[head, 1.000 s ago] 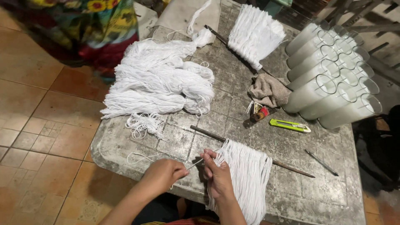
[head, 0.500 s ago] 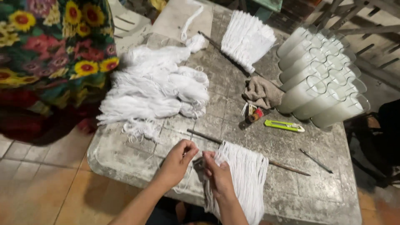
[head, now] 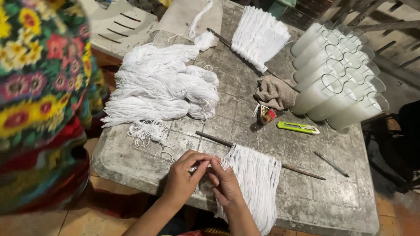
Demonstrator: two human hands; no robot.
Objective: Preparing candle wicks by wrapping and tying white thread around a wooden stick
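Hands [head: 205, 177] at white string fringe [head: 256, 183]

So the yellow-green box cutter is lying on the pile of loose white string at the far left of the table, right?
Not quite. The head view shows the box cutter lying on the bare table, near the row of glass candles on the right. The pile of loose string is indeed at the far left, with nothing on it.

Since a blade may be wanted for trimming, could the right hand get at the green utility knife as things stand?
Probably yes. The green utility knife lies alone on the table, beyond the hanging white strings, with bare surface around it. But the right hand is pinching a strand with the left hand.
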